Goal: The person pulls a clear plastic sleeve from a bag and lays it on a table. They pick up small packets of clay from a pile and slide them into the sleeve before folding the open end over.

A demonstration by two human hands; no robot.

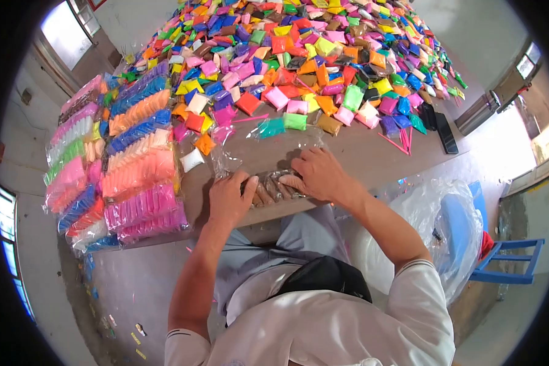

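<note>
Near the table's front edge lies a clear plastic bag point(273, 188) with several brown packets in a row inside it. My left hand point(230, 194) grips the bag's left end, thumb against the brown packets and fingers curled. At the right end, my right hand point(317, 175) presses on the bag with bent fingers, its thumb over the packets. The bag's loose clear film point(224, 160) sticks up beyond my left hand. A white packet point(192, 160) and an orange packet point(205, 144) lie to the left, apart from the hands.
Colourful packets point(296, 55) form a large heap at the back. Stacked bagged rows point(141, 171) stand at the left. Pink sticks point(402, 141) and a black phone point(446, 133) lie at the right. Beyond the front edge are a large clear bag point(402, 235) and a blue stool point(507, 259).
</note>
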